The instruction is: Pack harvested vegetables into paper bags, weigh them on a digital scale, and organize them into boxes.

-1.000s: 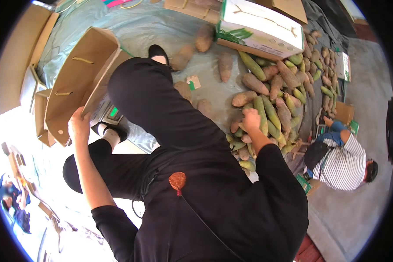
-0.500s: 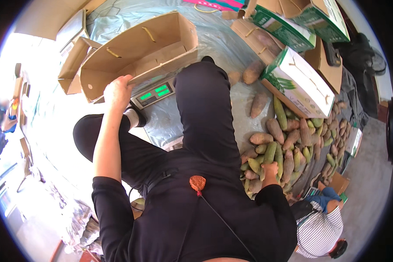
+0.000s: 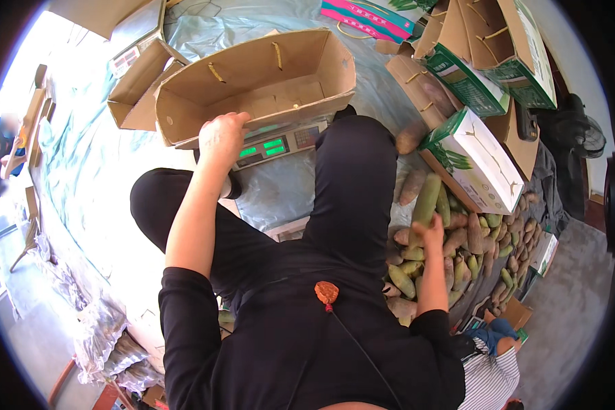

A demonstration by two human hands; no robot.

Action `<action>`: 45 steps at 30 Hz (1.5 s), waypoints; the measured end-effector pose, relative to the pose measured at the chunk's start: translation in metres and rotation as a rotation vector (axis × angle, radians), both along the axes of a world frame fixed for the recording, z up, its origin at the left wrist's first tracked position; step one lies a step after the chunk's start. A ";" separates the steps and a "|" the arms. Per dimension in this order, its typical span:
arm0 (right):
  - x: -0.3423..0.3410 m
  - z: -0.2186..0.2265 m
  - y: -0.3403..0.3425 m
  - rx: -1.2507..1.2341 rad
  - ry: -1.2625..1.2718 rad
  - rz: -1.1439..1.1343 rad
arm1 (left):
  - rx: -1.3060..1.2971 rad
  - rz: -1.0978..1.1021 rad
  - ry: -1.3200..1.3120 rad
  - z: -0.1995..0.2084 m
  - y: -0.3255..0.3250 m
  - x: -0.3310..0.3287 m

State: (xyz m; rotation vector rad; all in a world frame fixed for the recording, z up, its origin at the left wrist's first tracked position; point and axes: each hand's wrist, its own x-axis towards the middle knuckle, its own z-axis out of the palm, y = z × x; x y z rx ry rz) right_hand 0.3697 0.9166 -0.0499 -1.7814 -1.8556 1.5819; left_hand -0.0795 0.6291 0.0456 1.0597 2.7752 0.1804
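My left hand grips the near edge of a long open cardboard box, fingers over its rim. The box has yellow cord handles and stands over a digital scale with lit green displays; it hides the scale's platform. At my right, a long green radish is in my right hand, held near its lower end and raised over the heap. Under it lie several more green radishes and reddish-brown root vegetables, close beside my right leg.
White-and-green cartons stand beyond the heap at the right, with open boxes behind. A smaller cardboard box adjoins the large one. Plastic sheeting covers the floor. Another person in a striped shirt is at the lower right.
My right hand has lifted the green radish from the heap and moved it forward. My left hand stays on the box's edge. The whole view has shifted a little.
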 end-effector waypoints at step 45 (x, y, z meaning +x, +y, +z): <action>-0.166 0.058 0.129 0.395 0.003 0.623 | -0.008 -0.055 0.002 0.002 0.006 0.003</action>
